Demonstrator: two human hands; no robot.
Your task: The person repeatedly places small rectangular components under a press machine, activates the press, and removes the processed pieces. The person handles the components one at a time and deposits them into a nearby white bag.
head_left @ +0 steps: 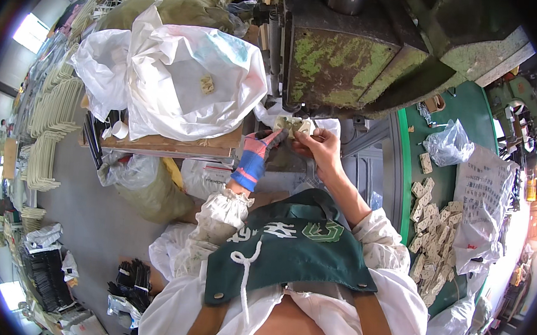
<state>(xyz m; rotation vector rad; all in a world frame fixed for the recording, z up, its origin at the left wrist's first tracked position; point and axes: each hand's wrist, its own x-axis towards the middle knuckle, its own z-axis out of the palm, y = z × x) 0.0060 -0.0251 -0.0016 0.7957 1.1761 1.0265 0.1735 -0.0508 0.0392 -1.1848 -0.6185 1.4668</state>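
Note:
My left hand [258, 153] wears a blue and red work glove and reaches up to a small beige flat piece [293, 126]. My bare right hand [320, 147] grips the same piece from the right. Both hands hold it just under the front of a big worn green machine [351, 55]. A green apron [288, 246] covers my lap below the hands.
A large white sack [181, 74] lies open on a wooden stand at the left, with one beige piece [207, 85] inside. Several beige pieces [432, 229] are heaped on the green table [471, 113] at the right, beside a clear plastic bag [447, 143]. Stacks of pale hangers [53, 127] stand far left.

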